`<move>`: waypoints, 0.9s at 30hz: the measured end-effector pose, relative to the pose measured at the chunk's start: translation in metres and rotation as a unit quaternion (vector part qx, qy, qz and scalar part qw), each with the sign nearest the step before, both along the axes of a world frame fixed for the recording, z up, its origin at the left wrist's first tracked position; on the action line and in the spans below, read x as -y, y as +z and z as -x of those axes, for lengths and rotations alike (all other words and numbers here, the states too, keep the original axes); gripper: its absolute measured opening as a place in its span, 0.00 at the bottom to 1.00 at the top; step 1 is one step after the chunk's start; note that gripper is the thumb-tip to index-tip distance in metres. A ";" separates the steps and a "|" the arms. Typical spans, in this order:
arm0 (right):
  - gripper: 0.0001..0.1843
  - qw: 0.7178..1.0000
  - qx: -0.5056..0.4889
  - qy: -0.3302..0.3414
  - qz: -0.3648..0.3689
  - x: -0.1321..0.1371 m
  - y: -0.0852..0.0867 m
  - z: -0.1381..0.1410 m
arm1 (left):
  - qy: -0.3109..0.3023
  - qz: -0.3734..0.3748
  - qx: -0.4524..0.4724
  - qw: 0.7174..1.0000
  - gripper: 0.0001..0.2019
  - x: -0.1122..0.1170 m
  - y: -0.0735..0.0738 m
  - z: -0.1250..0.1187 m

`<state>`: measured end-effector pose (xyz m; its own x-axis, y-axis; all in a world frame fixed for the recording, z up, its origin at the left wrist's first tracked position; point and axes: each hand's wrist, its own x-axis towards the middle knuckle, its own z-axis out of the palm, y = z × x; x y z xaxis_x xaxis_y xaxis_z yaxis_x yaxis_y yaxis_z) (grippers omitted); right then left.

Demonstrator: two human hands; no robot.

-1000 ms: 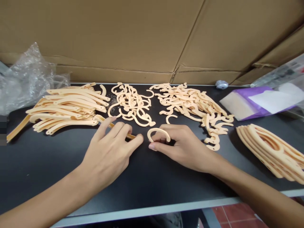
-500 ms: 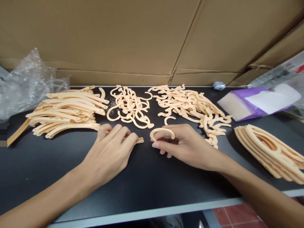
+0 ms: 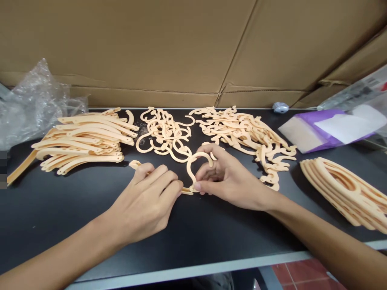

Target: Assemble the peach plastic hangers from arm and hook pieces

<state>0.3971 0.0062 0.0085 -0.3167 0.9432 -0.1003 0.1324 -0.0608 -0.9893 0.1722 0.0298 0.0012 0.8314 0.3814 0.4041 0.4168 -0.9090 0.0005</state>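
Observation:
My left hand (image 3: 152,197) is closed over a cream plastic hanger arm (image 3: 135,164), whose two ends stick out on either side of the fingers. Between thumb and fingers, my right hand (image 3: 229,177) pinches a cream hanger hook (image 3: 190,165) standing upright. The hook's lower end touches, or nearly touches, the right end of the arm piece; my right thumb partly hides the spot. Behind the hands lies a tangled pile of loose hooks (image 3: 165,135).
Long hanger arms (image 3: 87,137) are heaped at left beside crumpled clear plastic (image 3: 39,104). Small curved pieces (image 3: 238,129) lie at back right. At right are stacked hanger pieces (image 3: 341,189) and a purple-and-white packet (image 3: 320,129). Cardboard (image 3: 145,48) stands behind the black table (image 3: 211,233).
My left hand has drawn the hanger arm slightly right and toward me, away from the heap. My right hand has turned the hook upright and brought its base to the arm's end.

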 end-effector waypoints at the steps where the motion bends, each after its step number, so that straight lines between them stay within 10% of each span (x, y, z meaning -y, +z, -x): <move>1: 0.29 1.000 0.001 0.002 -0.002 0.000 0.000 0.000 | -0.001 -0.003 0.002 1.000 0.08 0.000 0.000 0.000; 27: 0.21 0.962 0.198 0.063 -0.178 0.008 0.009 0.001 | -0.005 -0.004 0.019 1.000 0.06 -0.001 0.005 -0.002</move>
<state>0.3959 -0.0014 0.0180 -0.4348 0.8965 0.0852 0.4872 0.3137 -0.8150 0.1744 0.0307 0.0062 0.8186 0.3701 0.4393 0.4080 -0.9130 0.0089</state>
